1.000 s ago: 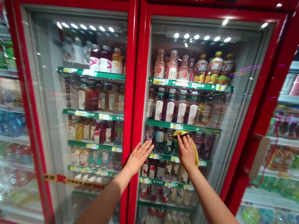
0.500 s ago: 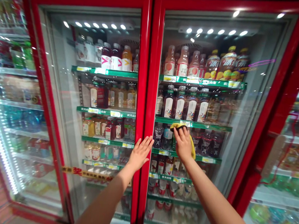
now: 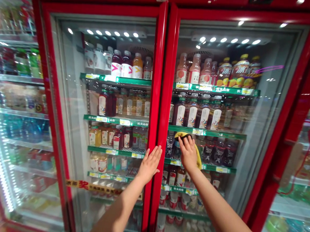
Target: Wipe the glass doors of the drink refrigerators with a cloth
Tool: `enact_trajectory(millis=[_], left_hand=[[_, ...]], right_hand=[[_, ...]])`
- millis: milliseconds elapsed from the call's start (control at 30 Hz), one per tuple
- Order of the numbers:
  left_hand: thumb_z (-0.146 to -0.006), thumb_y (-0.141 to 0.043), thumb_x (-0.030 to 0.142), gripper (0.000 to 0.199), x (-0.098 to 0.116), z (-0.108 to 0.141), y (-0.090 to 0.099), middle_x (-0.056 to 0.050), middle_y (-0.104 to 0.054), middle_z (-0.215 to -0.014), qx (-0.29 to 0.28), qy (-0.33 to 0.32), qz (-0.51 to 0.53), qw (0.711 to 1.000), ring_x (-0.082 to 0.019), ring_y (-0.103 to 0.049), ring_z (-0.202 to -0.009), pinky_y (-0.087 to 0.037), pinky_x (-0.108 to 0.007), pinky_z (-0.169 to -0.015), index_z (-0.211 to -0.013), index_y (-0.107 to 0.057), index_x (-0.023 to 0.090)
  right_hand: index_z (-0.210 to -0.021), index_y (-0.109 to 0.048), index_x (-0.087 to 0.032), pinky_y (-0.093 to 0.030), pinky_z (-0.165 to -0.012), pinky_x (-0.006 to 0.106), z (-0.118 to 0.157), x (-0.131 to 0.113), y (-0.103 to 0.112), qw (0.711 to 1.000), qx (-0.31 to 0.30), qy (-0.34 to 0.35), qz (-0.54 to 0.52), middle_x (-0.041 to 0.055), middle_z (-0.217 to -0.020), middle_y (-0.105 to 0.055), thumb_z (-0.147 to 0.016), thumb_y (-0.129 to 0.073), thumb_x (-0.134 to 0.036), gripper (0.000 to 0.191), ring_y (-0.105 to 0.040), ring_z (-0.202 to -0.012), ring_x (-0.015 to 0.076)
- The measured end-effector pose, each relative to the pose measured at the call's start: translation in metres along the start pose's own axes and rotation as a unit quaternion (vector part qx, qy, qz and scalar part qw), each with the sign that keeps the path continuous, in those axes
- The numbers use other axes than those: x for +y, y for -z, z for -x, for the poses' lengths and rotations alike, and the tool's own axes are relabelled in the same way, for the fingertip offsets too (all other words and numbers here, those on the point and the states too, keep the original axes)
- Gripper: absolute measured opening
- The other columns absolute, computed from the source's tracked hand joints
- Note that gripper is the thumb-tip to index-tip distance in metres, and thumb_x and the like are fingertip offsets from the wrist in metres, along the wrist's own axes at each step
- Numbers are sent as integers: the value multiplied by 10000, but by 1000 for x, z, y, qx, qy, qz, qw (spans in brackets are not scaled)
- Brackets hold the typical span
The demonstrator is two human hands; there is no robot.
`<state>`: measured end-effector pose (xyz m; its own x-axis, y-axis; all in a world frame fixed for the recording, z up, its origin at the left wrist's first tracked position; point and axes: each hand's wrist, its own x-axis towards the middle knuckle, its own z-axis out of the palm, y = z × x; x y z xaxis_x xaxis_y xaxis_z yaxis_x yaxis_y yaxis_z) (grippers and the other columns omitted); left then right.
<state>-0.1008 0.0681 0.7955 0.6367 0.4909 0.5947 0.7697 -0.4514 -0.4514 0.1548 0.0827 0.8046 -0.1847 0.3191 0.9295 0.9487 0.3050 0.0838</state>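
Observation:
My left hand (image 3: 150,163) lies flat with fingers stretched out on the red frame (image 3: 156,95) of the left cooler door, close to where the two doors meet. On the glass of the right door, my right hand (image 3: 188,155) presses a yellow cloth with a dark edge (image 3: 199,157). The cloth shows above the fingertips and along the right side of the hand. Behind the glass stand rows of bottles (image 3: 180,112) on shelves with green edge strips (image 3: 206,132).
Another lit cooler with drinks (image 3: 22,97) stands at the left, and more drink shelves (image 3: 297,200) show at the far right. A yellow strip with red and black lettering (image 3: 84,184) crosses the left door. A red cord hangs at the right.
The view has shifted, so the doors appear lower and further right. My left hand remains on the red frame, and my right hand with the cloth sits slightly further left against the shelves.

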Motion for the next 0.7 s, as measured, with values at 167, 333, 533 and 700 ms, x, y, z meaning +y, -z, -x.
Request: enact_trajectory(millis=[167, 333, 533, 700], left_hand=[[-691, -876, 426, 1278, 2, 0, -8, -191, -128, -1650, 21, 0, 28, 999, -273, -42, -1549, -161, -502, -1272, -1605, -45, 96], [-673, -891, 403, 1276, 1, 1, -15, -193, -125, -1641, 35, -6, 35, 999, -282, -62, -1547, -185, -513, -1266, -1606, -73, 105], [-656, -898, 419, 1275, 0, 2, -23, -177, -99, -1645, 33, -6, 32, 999, -283, -24, -1547, -199, -511, -1265, -1601, -111, 85], [-689, -880, 414, 1272, 0, 2, -25, -186, -78, -1644, 38, -10, 49, 998, -284, -21, -1543, -171, -511, -1273, -1607, -56, 101]], right_hand=[[-1492, -476, -252, -296, -1232, 510, 24, -20, -2, 978, -120, 170, -20, 68, -1470, -570, -913, -467, -41, 616, -369, -1474, 224], [-1508, -456, -254, -241, -1250, 524, -8, -20, 4, 990, -107, 96, 5, 70, -1536, -497, -908, -463, -33, 639, -282, -1516, 231], [-1507, -459, -248, -261, -1242, 538, -15, -36, -9, 995, -73, 65, 16, 65, -1529, -507, -908, -444, -24, 640, -277, -1518, 239], [-1374, -609, -299, -456, -1144, 433, 26, -25, 2, 981, -120, 150, -6, 24, -1400, -632, -958, -462, -104, 482, -489, -1387, 208]])
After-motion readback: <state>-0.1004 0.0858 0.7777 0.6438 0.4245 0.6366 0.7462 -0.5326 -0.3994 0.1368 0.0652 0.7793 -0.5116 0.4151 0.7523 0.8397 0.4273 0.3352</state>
